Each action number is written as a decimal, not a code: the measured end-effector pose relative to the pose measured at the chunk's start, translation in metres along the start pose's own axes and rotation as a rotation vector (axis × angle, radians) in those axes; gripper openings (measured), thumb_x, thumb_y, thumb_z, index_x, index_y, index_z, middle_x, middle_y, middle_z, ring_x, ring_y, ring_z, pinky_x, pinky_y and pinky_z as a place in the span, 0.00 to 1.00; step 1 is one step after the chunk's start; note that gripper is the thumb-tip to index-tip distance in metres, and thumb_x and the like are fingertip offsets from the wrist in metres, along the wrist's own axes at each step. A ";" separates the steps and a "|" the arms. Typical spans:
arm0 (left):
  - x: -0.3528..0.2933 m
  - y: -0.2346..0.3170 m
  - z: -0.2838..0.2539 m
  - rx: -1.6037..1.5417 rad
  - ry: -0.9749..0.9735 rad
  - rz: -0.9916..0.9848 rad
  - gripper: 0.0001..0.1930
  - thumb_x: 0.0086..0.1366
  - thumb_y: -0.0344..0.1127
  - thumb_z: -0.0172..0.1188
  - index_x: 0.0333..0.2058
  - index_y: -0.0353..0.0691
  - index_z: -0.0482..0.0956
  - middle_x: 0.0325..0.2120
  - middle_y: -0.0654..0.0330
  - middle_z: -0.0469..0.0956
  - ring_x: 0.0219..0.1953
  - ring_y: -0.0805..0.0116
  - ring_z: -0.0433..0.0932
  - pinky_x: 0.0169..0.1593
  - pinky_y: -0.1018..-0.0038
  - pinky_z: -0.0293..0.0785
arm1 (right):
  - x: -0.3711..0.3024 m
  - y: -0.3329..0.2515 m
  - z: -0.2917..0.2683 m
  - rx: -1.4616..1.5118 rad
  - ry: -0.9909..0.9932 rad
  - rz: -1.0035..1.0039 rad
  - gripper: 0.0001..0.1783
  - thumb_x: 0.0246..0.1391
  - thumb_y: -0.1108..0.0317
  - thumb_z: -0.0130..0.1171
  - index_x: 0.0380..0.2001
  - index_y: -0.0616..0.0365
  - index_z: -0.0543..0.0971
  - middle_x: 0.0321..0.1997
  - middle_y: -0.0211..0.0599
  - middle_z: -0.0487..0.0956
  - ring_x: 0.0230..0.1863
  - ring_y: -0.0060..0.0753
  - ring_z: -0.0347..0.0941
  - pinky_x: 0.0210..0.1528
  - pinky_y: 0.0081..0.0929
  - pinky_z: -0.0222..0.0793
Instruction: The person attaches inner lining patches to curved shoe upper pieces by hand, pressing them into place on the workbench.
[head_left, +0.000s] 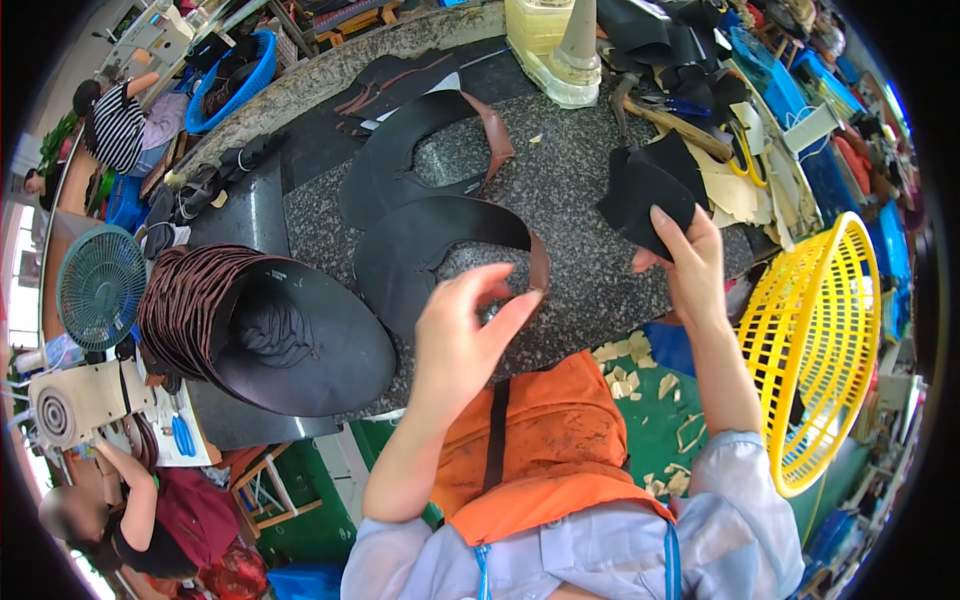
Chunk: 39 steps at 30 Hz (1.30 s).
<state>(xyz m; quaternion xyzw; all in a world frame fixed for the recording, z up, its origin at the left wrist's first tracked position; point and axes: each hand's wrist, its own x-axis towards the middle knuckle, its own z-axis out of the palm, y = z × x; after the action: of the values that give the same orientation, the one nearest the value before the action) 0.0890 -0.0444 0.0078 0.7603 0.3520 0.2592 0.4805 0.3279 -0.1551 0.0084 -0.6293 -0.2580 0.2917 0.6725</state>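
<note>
In my right hand [690,262] I hold a curved black leather piece [652,190], pinched between thumb and fingers above the right part of the table. My left hand [462,325] is over the near edge, its thumb and forefinger apart. The left thumb tip lies by the brown end strip of a black curved shoe upper [400,255]; whether it touches cannot be told. Just behind it lies a second black upper [385,165], also with a brown strip. To the left, a thick stack of nested black uppers [310,340] shows brown edges.
A speckled stone tabletop [575,250] carries a hammer [680,130], yellow-handled scissors [747,160] and a pale container with a cone [575,60]. A yellow basket [800,350] stands at right, a green fan [100,285] at left. Two people work at left.
</note>
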 end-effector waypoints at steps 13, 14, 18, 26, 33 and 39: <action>-0.005 0.012 0.039 -1.132 -0.083 -0.293 0.15 0.65 0.23 0.62 0.50 0.34 0.75 0.48 0.59 0.80 0.50 0.72 0.78 0.54 0.71 0.74 | -0.006 0.016 0.094 -0.189 0.165 -0.384 0.11 0.70 0.70 0.47 0.49 0.63 0.74 0.29 0.34 0.78 0.28 0.20 0.69 0.32 0.23 0.67; -0.003 0.013 0.037 -1.131 -0.081 -0.295 0.15 0.65 0.23 0.62 0.50 0.34 0.75 0.48 0.59 0.80 0.50 0.72 0.78 0.54 0.71 0.74 | -0.004 0.013 0.094 -0.252 0.160 -0.476 0.11 0.69 0.71 0.48 0.50 0.64 0.73 0.27 0.41 0.78 0.23 0.27 0.71 0.28 0.26 0.68; 0.005 0.011 0.023 -1.140 -0.227 -0.393 0.19 0.66 0.25 0.62 0.55 0.34 0.72 0.51 0.59 0.79 0.52 0.70 0.77 0.56 0.69 0.73 | -0.005 0.007 0.094 -0.315 0.144 -0.512 0.11 0.69 0.72 0.47 0.50 0.64 0.73 0.28 0.42 0.78 0.23 0.31 0.73 0.29 0.26 0.68; 0.009 0.007 0.023 -1.085 -0.122 -0.319 0.17 0.67 0.29 0.63 0.52 0.36 0.72 0.38 0.67 0.78 0.34 0.81 0.72 0.35 0.78 0.68 | 0.003 -0.001 0.103 -0.249 0.078 -0.456 0.11 0.69 0.71 0.48 0.49 0.65 0.73 0.24 0.40 0.77 0.22 0.30 0.72 0.26 0.28 0.66; -0.008 0.003 0.017 -1.143 -0.273 -0.265 0.28 0.61 0.20 0.64 0.59 0.36 0.67 0.48 0.60 0.72 0.39 0.77 0.73 0.33 0.75 0.76 | 0.007 -0.004 0.107 0.072 0.117 -0.356 0.15 0.72 0.68 0.46 0.53 0.65 0.76 0.47 0.30 0.79 0.47 0.15 0.71 0.52 0.18 0.67; -0.029 0.002 0.062 -0.772 0.118 -0.071 0.13 0.63 0.17 0.60 0.47 0.27 0.79 0.59 0.57 0.66 0.50 0.75 0.72 0.45 0.79 0.77 | 0.009 -0.010 0.096 0.055 0.134 -0.357 0.17 0.72 0.67 0.47 0.55 0.66 0.75 0.49 0.32 0.80 0.48 0.17 0.74 0.52 0.19 0.69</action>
<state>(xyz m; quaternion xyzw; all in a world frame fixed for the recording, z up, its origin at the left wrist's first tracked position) 0.1171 -0.1017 -0.0170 0.4947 0.2816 0.3992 0.7188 0.2663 -0.0820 0.0253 -0.5727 -0.3123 0.1322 0.7463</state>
